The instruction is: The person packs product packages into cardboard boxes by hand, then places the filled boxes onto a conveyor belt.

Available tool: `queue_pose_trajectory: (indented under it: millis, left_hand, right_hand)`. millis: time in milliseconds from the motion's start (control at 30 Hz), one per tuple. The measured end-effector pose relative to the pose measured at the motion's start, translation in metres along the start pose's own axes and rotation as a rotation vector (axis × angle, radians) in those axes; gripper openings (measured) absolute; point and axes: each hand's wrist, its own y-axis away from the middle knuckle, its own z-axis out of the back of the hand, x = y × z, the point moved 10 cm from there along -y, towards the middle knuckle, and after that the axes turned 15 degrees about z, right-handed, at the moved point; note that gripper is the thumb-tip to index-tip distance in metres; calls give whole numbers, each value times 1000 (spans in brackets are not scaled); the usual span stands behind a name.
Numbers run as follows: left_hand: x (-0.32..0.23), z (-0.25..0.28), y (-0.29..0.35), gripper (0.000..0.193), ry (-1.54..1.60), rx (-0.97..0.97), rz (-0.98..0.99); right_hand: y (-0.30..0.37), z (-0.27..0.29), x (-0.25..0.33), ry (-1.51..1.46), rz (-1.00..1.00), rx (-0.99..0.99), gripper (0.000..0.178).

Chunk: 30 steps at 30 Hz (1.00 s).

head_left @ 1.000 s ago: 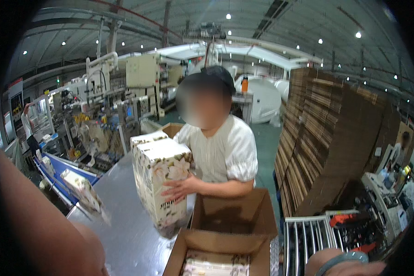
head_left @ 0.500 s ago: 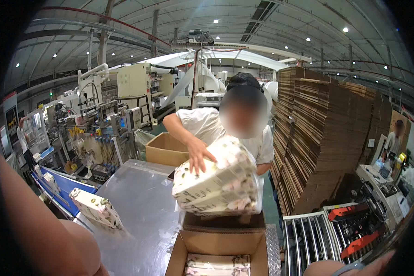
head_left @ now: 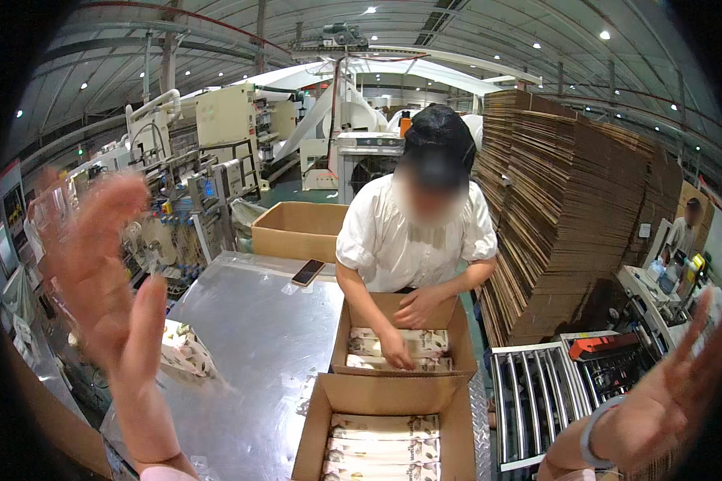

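Observation:
My left hand (head_left: 108,272) is raised on the left side, fingers spread and smeared by motion, with nothing in it. Behind its wrist, a floral-printed pack (head_left: 186,354) stands on the metal table (head_left: 257,353). At the far right is my right hand (head_left: 670,401), also raised, its fingers stretched out and holding nothing; a band circles the wrist. Between my arms sits an open cardboard box (head_left: 393,393) with several floral packs (head_left: 385,449) in a row inside. Just beyond it, a co-worker's hands (head_left: 401,337) reach into a second open box (head_left: 464,341) holding similar packs.
A phone (head_left: 308,272) lies at the table's far edge, near another cardboard box (head_left: 297,232). Flattened cartons (head_left: 553,216) are stacked high on the right. A roller conveyor (head_left: 533,401) runs below my right hand's side. Machinery (head_left: 160,216) fills the left background.
Both my hands have come up into view, open. The co-worker's floral pack has gone from mid-air, and their hands are now down in the far box. The phone has come fully into view.

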Motion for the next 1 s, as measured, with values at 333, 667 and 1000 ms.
queue_pose_trajectory:
  millis: [333,667,1000]
  left_hand:
    - [475,138,238,74,-1037,481,1288]
    - [502,125,283,69,-1314,561,1470]
    - [371,52,331,71,-1157,767,1330]
  right_hand:
    - [431,-117,42,-230,-1517,905,78]
    - [424,-142,39,4,-1318,1267,67]
    - [274,-326,70,-604,-902,816,59]
